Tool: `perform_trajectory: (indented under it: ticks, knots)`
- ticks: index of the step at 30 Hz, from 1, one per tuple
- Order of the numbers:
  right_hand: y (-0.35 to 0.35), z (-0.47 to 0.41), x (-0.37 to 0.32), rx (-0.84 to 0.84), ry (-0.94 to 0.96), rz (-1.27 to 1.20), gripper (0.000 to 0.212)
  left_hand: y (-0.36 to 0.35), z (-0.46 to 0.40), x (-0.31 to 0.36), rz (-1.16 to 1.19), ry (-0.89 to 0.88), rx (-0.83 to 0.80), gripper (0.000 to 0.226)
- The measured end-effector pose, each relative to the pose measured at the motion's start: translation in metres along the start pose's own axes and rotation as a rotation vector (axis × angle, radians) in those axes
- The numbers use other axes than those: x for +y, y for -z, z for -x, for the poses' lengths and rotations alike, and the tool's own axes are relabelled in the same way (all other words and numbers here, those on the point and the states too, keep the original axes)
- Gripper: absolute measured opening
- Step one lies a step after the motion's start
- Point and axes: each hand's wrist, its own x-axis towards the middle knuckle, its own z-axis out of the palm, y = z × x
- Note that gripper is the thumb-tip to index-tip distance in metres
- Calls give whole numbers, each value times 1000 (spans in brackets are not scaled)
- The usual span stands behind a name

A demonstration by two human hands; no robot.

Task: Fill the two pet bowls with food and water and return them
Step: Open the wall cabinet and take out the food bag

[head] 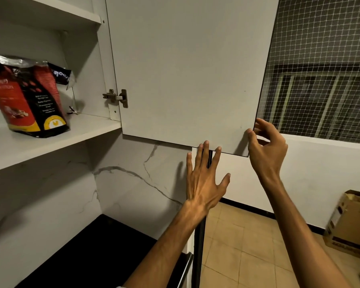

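Open cabinet: the pet-food bag [26, 96] stands upright on the shelf [87, 129], top leaning left. Right hand [265, 148] pinches the door [185, 69] corner; left hand [204, 177] is spread flat below it.

We see two bare forearms and two bare hands, with no sleeve, watch, ring or glove on any part that shows. On the back of the left hand [204, 179] tendons and veins stand out in raised lines that run toward the knuckles, and its fingers are long and slender with short nails. The right hand [265, 146] and its forearm are lean too, the wrist narrow.
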Motion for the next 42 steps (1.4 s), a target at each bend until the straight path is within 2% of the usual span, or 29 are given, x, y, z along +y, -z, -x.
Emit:
perform_trajectory:
  ticks: [3,5,11,29,42]
  knots:
    - [-4,18,-11,95,103,43,29,9,7,-10,14,9,27,86]
    - [-8,30,-21,100,160,24,23,17,13,-18,28,18,49,85]
    - [-25,66,-57,-27,178,-53,21,47,40,-47,0,99,98,77]
    - [-104,164,-166,-297,142,-227,24,182,126,-153,-132,324,161,75]
    - [-155,174,-209,-422,125,-266,27,256,131,-197,-192,405,262,72]
